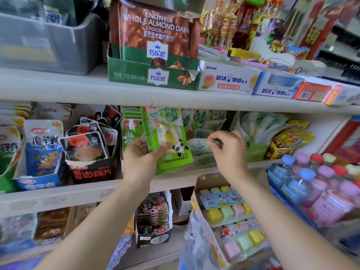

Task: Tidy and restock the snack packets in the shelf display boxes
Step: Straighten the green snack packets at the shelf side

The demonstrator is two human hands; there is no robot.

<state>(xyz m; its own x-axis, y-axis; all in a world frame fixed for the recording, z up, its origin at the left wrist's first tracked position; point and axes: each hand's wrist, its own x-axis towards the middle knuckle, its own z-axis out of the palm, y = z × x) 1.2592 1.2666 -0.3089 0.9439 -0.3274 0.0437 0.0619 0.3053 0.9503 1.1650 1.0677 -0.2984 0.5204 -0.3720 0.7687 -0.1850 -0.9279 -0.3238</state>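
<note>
My left hand (141, 158) grips a green bamboo-shoot snack packet (169, 133) with a panda on it, held upright in front of the middle shelf. To its right, my right hand (228, 147) pinches the edge of a pale green packet (198, 146) lying among other green packets (212, 121) at the shelf's middle. A green display box (129, 131) with more green packets stands just behind my left hand.
A black display box (91, 172) and a blue one (39, 180) stand left on the middle shelf (58, 197). Yellow packets (290, 139) lie at right. Bottled drinks (315, 184) crowd the right side. A chocolate box (153, 75) and candy boxes (228, 80) sit above.
</note>
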